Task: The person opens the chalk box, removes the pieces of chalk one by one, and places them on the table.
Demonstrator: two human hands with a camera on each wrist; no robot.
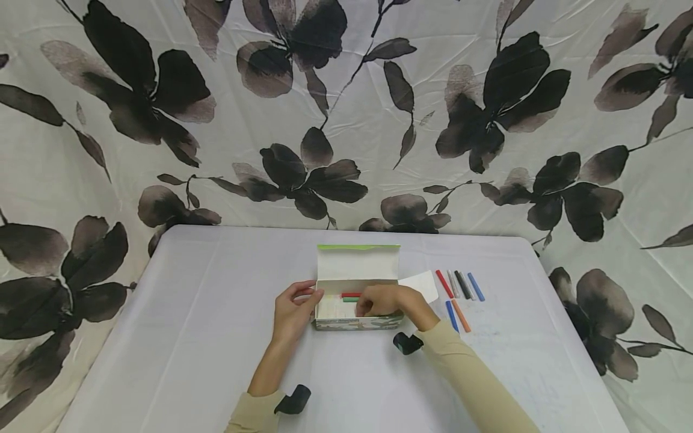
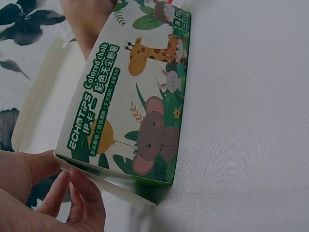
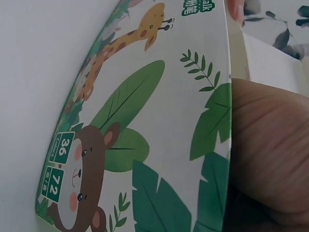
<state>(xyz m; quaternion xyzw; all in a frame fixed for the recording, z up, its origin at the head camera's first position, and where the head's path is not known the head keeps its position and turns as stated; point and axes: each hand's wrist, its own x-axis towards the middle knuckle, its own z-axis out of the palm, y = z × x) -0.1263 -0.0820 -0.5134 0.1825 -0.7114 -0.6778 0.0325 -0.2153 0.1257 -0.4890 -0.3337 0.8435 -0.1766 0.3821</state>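
A chalk box point(image 1: 358, 323) labelled "Colored chalk", with cartoon animals on its side, stands with its lid point(image 1: 357, 263) raised at the back. My left hand point(image 1: 295, 311) pinches the box's left end; in the left wrist view, thumb and fingers point(image 2: 87, 195) meet at its corner, by a loose flap point(image 2: 113, 188). The right hand point(image 1: 381, 299) reaches down into the box from the right. Its fingertips are hidden behind the front wall in the right wrist view, and I cannot tell what they hold. Inside, left of this hand, lie a red stick point(image 1: 351, 294) and a green stick point(image 1: 351, 299).
Right of the box, several marker-like sticks lie on the white table point(image 1: 216, 337), among them a red one point(image 1: 444, 284), a black one point(image 1: 462, 284), a blue one point(image 1: 476, 287) and an orange one point(image 1: 461, 316). A white side flap point(image 1: 422, 284) sticks out nearby. Flowered cloth point(image 1: 379, 120) hangs behind.
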